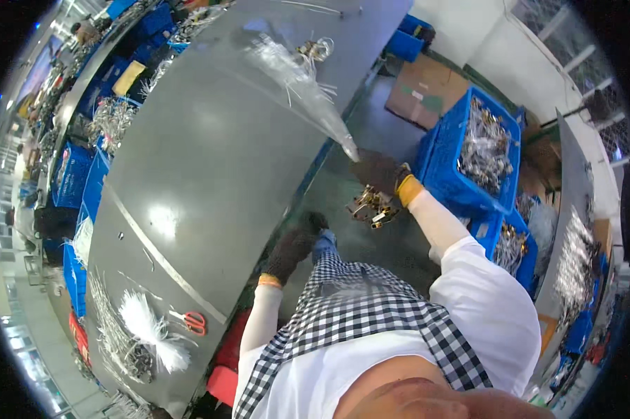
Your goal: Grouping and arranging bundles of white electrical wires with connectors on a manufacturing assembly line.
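Observation:
My right hand (pixel 381 173), in a dark brown glove with a yellow cuff, is closed around the narrow end of a long, shiny, whitish-clear bundle (pixel 304 98). The bundle slants from the far part of the grey table to my hand, past the table's edge. Whether it is strands or plastic wrap I cannot tell. Several brass-coloured metal pieces (pixel 374 207) hang just below this hand. Small metal parts (pixel 315 49) lie beside the bundle's far end. My left hand (pixel 292 253), also in a dark glove, hangs by the table's near edge; its fingers are not clear.
On the grey table (pixel 210 133) lie red-handled scissors (pixel 195 322), a white strand bundle (pixel 151 328) and a pale strip (pixel 165 262). Blue crates (pixel 440 160) of metal-ended parts stand to my right, before a cardboard box (pixel 423 94). More blue bins (pixel 74 174) line the table's left side.

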Motion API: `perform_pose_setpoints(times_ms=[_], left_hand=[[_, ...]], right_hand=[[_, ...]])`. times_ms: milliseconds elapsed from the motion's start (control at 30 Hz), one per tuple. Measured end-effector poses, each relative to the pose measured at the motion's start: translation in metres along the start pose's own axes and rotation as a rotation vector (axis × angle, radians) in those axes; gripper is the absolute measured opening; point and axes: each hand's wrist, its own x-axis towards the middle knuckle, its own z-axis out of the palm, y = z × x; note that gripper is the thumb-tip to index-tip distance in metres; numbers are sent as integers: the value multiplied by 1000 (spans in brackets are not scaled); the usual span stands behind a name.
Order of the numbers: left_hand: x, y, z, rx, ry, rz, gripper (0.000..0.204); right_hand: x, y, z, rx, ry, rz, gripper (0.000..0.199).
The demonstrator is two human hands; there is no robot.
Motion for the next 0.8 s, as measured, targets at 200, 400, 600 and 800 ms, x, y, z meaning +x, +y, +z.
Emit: perform_pose_setpoints(times_ms=[200, 400, 600, 800], left_hand=[[125, -20, -111, -52, 264, 314, 35], [187, 135, -92, -313, 182, 180, 39], [262, 222, -82, 9, 203, 241, 33], [365, 216, -80, -72, 423, 271, 36]], right_hand=[[123, 78, -96, -208, -20, 136, 49], [214, 124, -208, -68, 107, 282, 43], [354, 196, -269, -185, 137, 296, 36], [539, 276, -274, -293, -33, 239, 42]])
